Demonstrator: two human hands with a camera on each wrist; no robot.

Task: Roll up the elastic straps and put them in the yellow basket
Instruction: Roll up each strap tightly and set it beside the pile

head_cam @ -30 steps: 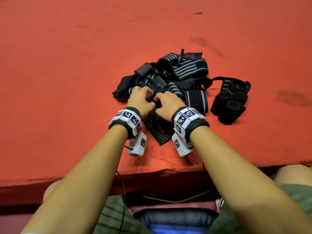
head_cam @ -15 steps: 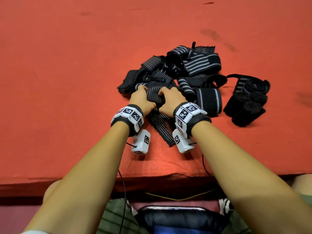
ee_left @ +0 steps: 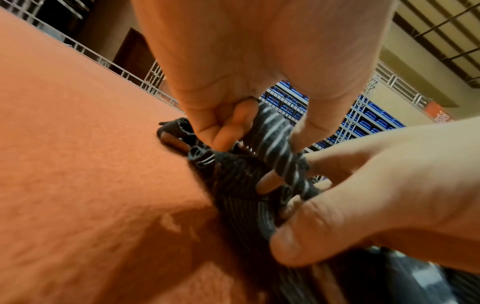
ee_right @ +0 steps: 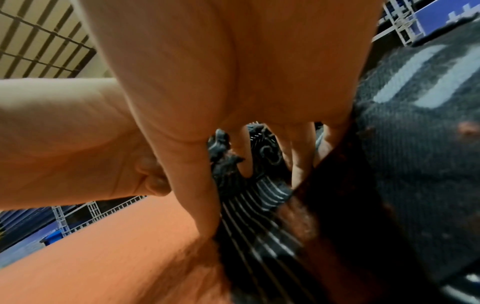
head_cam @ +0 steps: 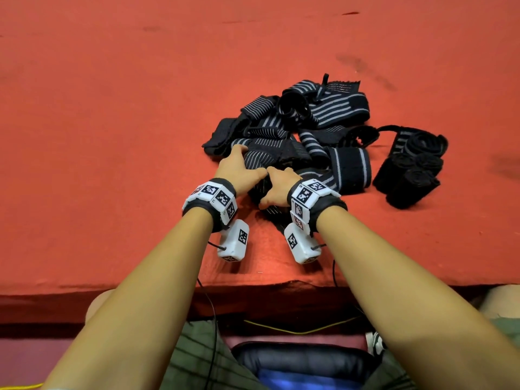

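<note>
Black elastic with thin grey stripes makes up the strap (head_cam: 264, 161) both hands work on, at the near edge of the pile (head_cam: 318, 122) on the red cloth (head_cam: 112, 136). Compared with half a second ago, the left hand (head_cam: 239, 170) has reached further into the pile, its fingers now stretched along the strap's left side instead of bunched at its end, and the right hand (head_cam: 277, 187) sits a little nearer the table edge, thumb low on the flat tail. The pile itself lies as before. In the left wrist view the left hand pinches a twisted, bunched part of the strap (ee_left: 275, 144) between thumb and curled fingers, while the right hand (ee_left: 376, 195) clamps the same strap just beside it, a fingertip tucked under a fold. The right wrist view shows right fingers (ee_right: 298, 156) pressed down into the ribbed fabric, thumb (ee_right: 197, 185) along its edge where it meets the cloth. The strap is not wound tight yet; its flat tail (head_cam: 277, 220) runs from the pile toward the person, between the wrists. Right of the pile, four all-black rolls (head_cam: 413, 170) lie huddled and touching.
</note>
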